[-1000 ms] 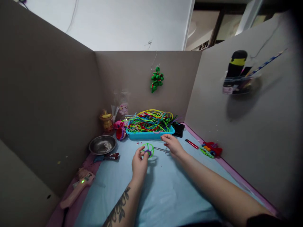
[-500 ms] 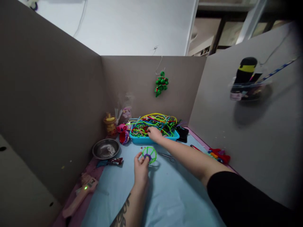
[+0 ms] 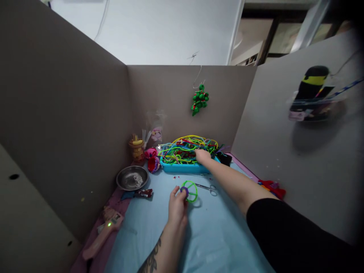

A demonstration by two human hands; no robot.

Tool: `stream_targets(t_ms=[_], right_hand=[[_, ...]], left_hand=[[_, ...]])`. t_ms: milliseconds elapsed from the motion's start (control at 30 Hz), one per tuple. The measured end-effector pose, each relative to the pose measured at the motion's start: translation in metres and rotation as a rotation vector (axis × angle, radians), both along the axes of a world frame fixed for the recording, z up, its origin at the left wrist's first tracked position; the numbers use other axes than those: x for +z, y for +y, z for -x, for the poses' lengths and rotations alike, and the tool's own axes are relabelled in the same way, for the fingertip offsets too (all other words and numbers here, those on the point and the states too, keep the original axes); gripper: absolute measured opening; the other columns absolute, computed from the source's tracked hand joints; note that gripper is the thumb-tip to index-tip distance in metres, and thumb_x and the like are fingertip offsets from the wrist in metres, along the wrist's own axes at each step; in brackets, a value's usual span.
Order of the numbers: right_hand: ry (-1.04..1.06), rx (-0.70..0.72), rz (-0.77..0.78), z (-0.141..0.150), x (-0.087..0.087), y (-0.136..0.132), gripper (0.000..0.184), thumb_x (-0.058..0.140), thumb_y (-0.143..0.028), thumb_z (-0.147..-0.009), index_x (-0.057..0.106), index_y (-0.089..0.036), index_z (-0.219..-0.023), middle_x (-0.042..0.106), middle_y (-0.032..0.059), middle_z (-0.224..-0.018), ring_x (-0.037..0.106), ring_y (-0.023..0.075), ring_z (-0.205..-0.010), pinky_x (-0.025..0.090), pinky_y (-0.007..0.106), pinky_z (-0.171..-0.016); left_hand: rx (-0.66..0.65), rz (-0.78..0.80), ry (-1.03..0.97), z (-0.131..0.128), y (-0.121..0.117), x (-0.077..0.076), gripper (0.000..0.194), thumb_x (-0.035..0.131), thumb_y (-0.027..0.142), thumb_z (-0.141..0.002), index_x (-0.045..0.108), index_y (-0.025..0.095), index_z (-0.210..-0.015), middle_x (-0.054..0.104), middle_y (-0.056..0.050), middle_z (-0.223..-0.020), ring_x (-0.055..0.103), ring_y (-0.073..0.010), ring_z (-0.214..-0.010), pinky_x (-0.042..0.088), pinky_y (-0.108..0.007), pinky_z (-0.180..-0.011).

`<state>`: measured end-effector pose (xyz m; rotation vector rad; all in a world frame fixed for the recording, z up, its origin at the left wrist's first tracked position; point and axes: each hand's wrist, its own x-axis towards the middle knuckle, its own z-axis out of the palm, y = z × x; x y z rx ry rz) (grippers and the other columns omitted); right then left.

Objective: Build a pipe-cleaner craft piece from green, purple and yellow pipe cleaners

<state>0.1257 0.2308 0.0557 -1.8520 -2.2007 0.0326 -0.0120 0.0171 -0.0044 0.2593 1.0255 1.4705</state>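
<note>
My left hand point(image 3: 178, 203) is closed on a small spoked wheel point(image 3: 193, 193), with a bright green rim and spokes and a purple hub pinched by the thumb. It is held up over the blue sheet. My right hand point(image 3: 203, 156) reaches over the right part of a blue tray point(image 3: 182, 168) heaped with colourful, bendy pipe-cleaner-like strands point(image 3: 178, 149). Its fingers look curled together among the strands; the tips are partly hidden, and what they grip cannot be made out. Scissors point(image 3: 212, 189) lie just right of the wheel.
A metal bowl point(image 3: 125, 182) with small white bits stands left, a brown-and-blue wrapper point(image 3: 143, 193) before it. A pink tool with a green light point(image 3: 102, 233) lies at the left edge. Grey panels point(image 3: 176, 91) enclose the table; a green ornament point(image 3: 200, 100) hangs at the back.
My right hand has moved rightward across the heap of strands. My left hand still holds the wheel, which has turned a little. The whole view has shifted slightly.
</note>
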Motion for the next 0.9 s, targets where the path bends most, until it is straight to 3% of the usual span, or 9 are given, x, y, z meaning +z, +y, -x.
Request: stream_targets(t_ms=[167,300,400,533,767,833,900], right_hand=[[0.036,0.174,-0.041,0.009,0.002,-0.004,0.018,0.054,-0.027,-0.080,0.065,-0.018,-0.090,0.063,0.0100,-0.103,0.057,0.0220,-0.096,0.041,0.028,-0.081],[0.094,0.282,-0.055,0.042,-0.002,-0.008,0.018,0.050,-0.018,-0.080,0.065,-0.020,-0.090,0.065,0.0041,-0.098,0.058,0.0162,-0.092,0.041,0.022,-0.080],[0.134,0.287,-0.037,0.062,-0.009,-0.008,0.027,0.055,-0.011,-0.073,0.063,-0.020,-0.097,0.067,0.0028,-0.094,0.060,0.0161,-0.085,0.043,0.021,-0.072],[0.180,0.259,-0.033,0.072,-0.010,-0.008,0.024,0.059,-0.008,-0.067,0.065,-0.019,-0.087,0.068,0.0046,-0.085,0.061,0.0190,-0.078,0.044,0.024,-0.068],[0.320,0.326,-0.151,0.053,0.034,-0.016,0.032,0.042,-0.006,-0.079,0.061,-0.018,-0.102,0.065,0.0033,-0.101,0.059,0.0131,-0.087,0.043,0.023,-0.080],[0.340,0.352,-0.177,0.038,0.047,-0.028,0.033,0.040,-0.005,-0.078,0.061,-0.018,-0.100,0.064,0.0030,-0.099,0.059,0.0131,-0.085,0.044,0.025,-0.080],[0.323,0.475,-0.261,0.017,0.054,-0.044,0.032,0.042,-0.003,-0.074,0.065,-0.016,-0.092,0.064,0.0048,-0.096,0.057,0.0154,-0.090,0.043,0.026,-0.083]], left_hand=[[0.000,-0.010,0.035,-0.002,-0.001,-0.001,0.043,0.066,0.018,-0.069,0.049,0.017,-0.109,0.061,-0.002,-0.077,0.053,-0.0069,-0.053,0.036,-0.017,-0.048],[0.000,-0.006,0.056,-0.004,-0.001,0.000,0.041,0.064,0.016,-0.072,0.048,0.016,-0.110,0.060,-0.003,-0.076,0.053,-0.0069,-0.053,0.035,-0.017,-0.048],[0.014,-0.019,0.055,-0.001,-0.001,0.003,0.039,0.062,0.015,-0.073,0.047,0.016,-0.109,0.061,-0.003,-0.076,0.055,-0.0082,-0.056,0.036,-0.017,-0.049],[0.058,-0.010,0.023,0.008,0.001,0.007,0.038,0.060,0.013,-0.074,0.047,0.017,-0.110,0.061,-0.004,-0.078,0.057,-0.0091,-0.061,0.038,-0.017,-0.052],[0.031,-0.032,0.047,0.014,0.000,0.009,0.046,0.062,0.013,-0.070,0.047,0.024,-0.112,0.060,-0.005,-0.096,0.059,-0.0119,-0.074,0.041,-0.022,-0.058],[0.023,-0.034,0.055,0.013,-0.001,0.010,0.049,0.062,0.011,-0.067,0.047,0.025,-0.112,0.059,-0.005,-0.102,0.059,-0.0131,-0.078,0.041,-0.023,-0.059],[0.021,-0.054,0.070,0.013,-0.003,0.011,0.052,0.062,0.009,-0.066,0.046,0.025,-0.113,0.059,-0.005,-0.101,0.059,-0.0135,-0.079,0.041,-0.023,-0.060]])
